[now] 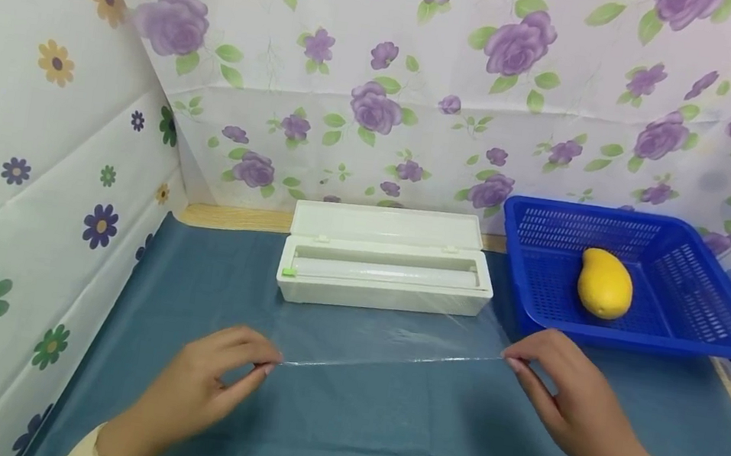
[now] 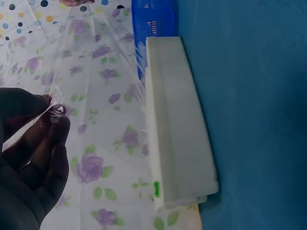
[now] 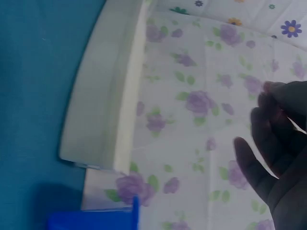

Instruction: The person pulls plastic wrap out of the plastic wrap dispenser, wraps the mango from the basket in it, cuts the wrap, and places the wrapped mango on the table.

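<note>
A sheet of clear plastic wrap (image 1: pixel 371 340) stretches out from a white dispenser box (image 1: pixel 384 297), whose lid (image 1: pixel 386 226) stands raised at the back. My left hand (image 1: pixel 199 383) pinches one front corner of the film between thumb and fingertips; in the left wrist view the film bunches at those fingertips (image 2: pixel 56 109). The other corner is pinched by my right hand (image 1: pixel 573 413), held a little farther back. Between the two hands the film's front edge runs taut above the cloth. Inside the box lies the roll (image 1: pixel 387 273), with a small green piece (image 1: pixel 289 272) at the left end.
To the right of the box is a blue plastic basket (image 1: pixel 669 341) holding a yellow mango (image 1: pixel 605 284). A blue-green cloth (image 1: pixel 379 438) covers the table. Flower-printed sheets (image 1: pixel 374 160) stand behind and at the left.
</note>
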Demonstrator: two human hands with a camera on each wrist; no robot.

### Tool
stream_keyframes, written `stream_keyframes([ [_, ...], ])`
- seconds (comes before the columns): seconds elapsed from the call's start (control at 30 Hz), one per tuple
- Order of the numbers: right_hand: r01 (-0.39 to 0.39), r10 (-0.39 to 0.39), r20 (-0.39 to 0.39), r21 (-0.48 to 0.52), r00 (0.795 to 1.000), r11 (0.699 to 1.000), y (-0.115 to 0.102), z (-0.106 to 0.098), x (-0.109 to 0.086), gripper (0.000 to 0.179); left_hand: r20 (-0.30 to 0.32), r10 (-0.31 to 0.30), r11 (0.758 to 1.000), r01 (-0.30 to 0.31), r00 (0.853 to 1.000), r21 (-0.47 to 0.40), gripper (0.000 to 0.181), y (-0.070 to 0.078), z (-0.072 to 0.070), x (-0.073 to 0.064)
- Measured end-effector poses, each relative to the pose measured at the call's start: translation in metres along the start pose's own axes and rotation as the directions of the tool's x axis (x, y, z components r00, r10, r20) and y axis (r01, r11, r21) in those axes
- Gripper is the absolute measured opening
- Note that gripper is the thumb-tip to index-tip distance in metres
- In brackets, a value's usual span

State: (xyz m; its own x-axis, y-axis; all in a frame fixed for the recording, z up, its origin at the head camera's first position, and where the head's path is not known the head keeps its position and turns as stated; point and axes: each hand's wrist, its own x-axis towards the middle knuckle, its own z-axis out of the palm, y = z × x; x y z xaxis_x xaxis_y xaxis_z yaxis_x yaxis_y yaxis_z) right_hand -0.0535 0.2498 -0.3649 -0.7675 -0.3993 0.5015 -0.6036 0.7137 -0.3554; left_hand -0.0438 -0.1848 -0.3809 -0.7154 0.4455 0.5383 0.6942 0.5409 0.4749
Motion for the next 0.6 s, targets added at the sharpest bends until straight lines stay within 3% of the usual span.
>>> stream_keyframes([
  [0.1, -0.019, 0.019, 0.046, -0.013, 0.999, 1.000, 0.002, 0.004, -0.008, 0.039, 0.005, -0.003, 1.000, 0.003, 1.000, -0.008, 0.036, -0.001, 0.006, -0.005],
  [0.33, -0.041, 0.041, 0.139, -0.001, 0.989, 0.999, 0.007, 0.020, -0.022, 0.035, 0.117, -0.059, 0.997, 0.052, 0.991, 0.065, 0.027, -0.006, 0.019, -0.016],
  [0.6, -0.066, 0.064, 0.242, 0.002, 0.968, 0.998, 0.017, 0.045, -0.038, 0.028, 0.209, -0.005, 0.978, -0.039, 0.978, 0.205, 0.018, -0.015, 0.035, -0.025],
])
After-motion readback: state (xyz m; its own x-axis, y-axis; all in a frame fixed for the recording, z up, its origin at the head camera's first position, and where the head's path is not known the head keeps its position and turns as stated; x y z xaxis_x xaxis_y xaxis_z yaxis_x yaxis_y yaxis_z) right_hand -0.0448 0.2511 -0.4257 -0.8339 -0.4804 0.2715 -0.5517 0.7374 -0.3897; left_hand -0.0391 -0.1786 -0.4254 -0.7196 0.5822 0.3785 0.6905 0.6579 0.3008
